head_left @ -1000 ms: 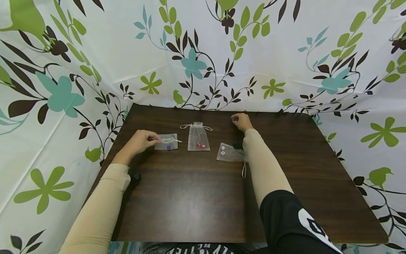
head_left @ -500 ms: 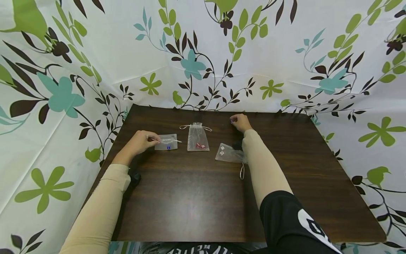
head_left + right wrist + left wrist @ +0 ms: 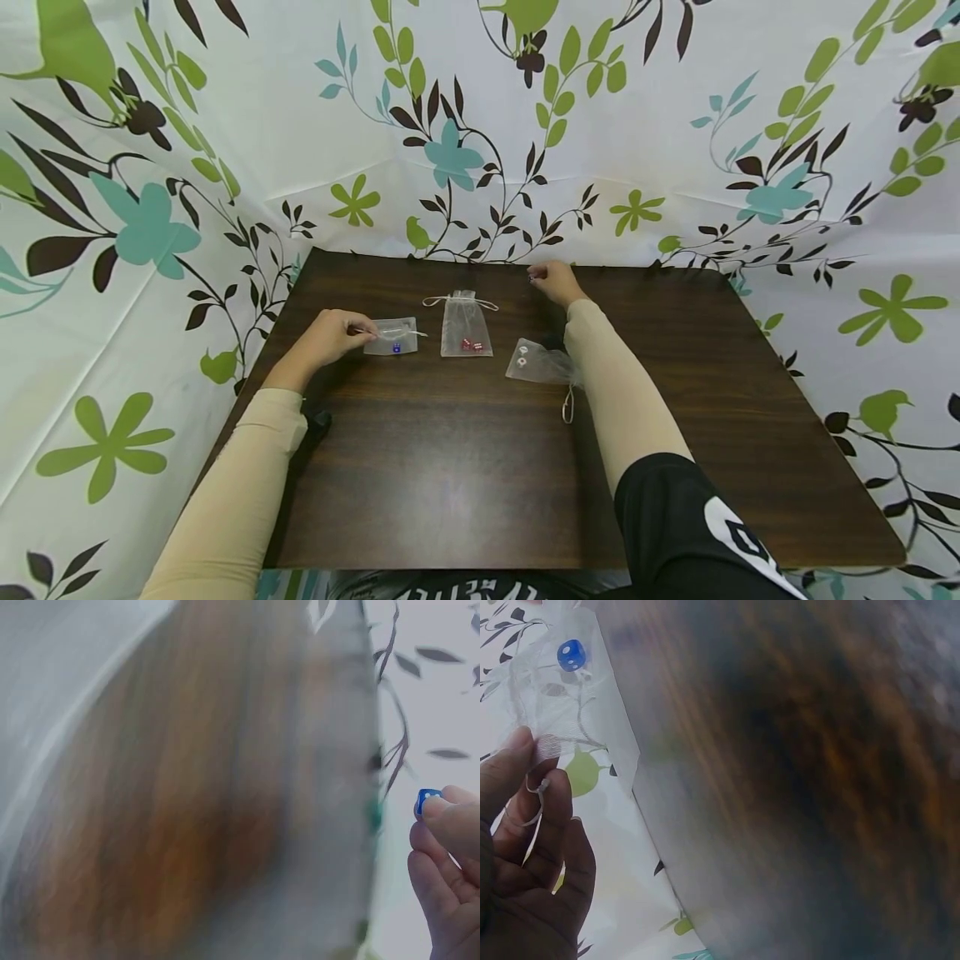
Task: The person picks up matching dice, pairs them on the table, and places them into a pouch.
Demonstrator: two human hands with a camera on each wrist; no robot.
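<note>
My left hand (image 3: 337,335) pinches the edge of a small sheer drawstring bag (image 3: 405,327) between thumb and fingers. Inside that bag lies a blue die (image 3: 571,655) with white dots, and a white cord hangs by the fingers in the left wrist view. At the table's far side, my right hand (image 3: 557,282) pinches another blue die (image 3: 427,799) between thumb and fingertips. Between the hands lies a sheer bag (image 3: 465,321) holding red dice (image 3: 472,345), its cord spread to both sides.
A third sheer bag (image 3: 538,364) with white dice (image 3: 522,356) lies partly under the right forearm, its cord loop trailing toward me. The dark wooden table (image 3: 450,483) meets a leaf-patterned cloth (image 3: 300,125) at the back and left.
My right hand, with the blue die, has shifted slightly left along the table's far side. The left hand keeps its pinch on the bag and has hardly moved.
</note>
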